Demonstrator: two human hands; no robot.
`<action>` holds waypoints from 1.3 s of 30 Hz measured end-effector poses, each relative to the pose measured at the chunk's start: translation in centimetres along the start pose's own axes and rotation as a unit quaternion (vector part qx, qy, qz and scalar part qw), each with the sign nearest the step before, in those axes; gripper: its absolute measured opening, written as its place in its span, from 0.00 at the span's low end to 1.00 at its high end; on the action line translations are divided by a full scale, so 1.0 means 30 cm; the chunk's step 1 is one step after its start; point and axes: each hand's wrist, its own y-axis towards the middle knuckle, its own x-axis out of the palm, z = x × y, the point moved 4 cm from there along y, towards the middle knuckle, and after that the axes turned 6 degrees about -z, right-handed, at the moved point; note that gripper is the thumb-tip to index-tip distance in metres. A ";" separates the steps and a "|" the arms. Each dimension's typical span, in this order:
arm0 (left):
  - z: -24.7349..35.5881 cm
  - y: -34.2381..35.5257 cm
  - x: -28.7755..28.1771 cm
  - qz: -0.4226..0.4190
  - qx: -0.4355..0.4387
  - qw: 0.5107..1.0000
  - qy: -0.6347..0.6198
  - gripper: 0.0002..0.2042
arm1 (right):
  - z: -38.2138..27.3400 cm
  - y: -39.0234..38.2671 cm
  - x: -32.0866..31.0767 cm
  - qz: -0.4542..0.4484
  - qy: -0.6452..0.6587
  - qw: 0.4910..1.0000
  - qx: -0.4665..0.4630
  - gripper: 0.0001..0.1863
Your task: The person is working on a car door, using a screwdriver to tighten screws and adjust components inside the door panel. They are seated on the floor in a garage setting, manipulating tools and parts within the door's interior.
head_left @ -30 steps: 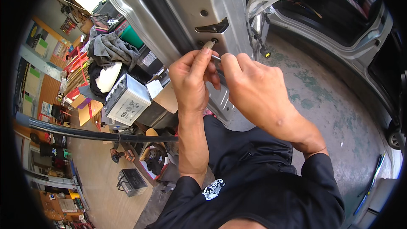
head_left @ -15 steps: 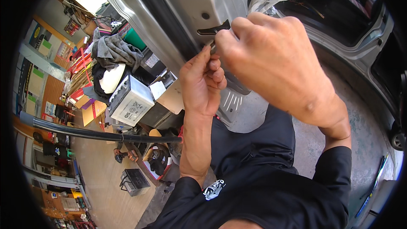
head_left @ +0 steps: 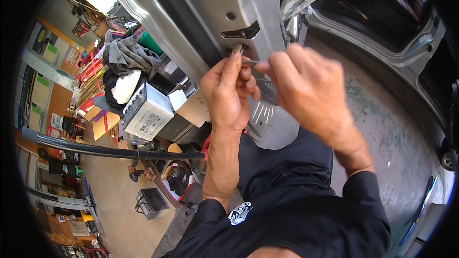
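Note:
My left hand (head_left: 227, 93) is raised against the bare silver door panel (head_left: 210, 0). Its thumb and forefinger pinch a small light metal piece (head_left: 238, 49) beside a hole, just below a dark slotted opening (head_left: 243, 31). My right hand (head_left: 306, 93), slightly blurred, is closed around a thin metal rod (head_left: 251, 61). The rod's free end points left and lies by my left fingertips. What kind of tool it is cannot be made out, as my right fingers hide the rest.
Left of the door stands a white-topped car battery (head_left: 149, 114) among cardboard and grey cloth (head_left: 131, 55). A black bar (head_left: 110, 148) crosses the left side. A dark case (head_left: 153, 204) sits on the floor. On the right is an open car body (head_left: 406, 59) with a silver sill.
My right hand has moved down and to the right, away from the slotted opening, baring the rod and the panel behind. My left hand has stayed nearly in place.

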 end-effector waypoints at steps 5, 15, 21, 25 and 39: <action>0.033 0.015 0.002 -0.009 0.127 0.967 0.220 0.13 | -0.089 -0.157 0.334 0.164 0.287 0.925 0.187 0.03; 0.038 0.005 -0.038 -0.041 0.107 0.972 0.206 0.12 | -0.073 -0.172 0.267 0.117 0.262 0.944 0.160 0.03; 0.017 0.004 -0.022 -0.005 0.080 0.986 0.148 0.14 | -0.031 -0.125 0.135 0.049 0.154 0.980 0.115 0.10; 0.023 0.006 -0.020 0.007 0.046 0.993 0.106 0.14 | -0.021 -0.091 0.069 0.010 0.125 0.987 0.103 0.13; 0.008 -0.003 0.009 0.015 -0.017 1.000 0.016 0.13 | 0.016 0.040 -0.072 -0.029 0.007 0.999 -0.012 0.11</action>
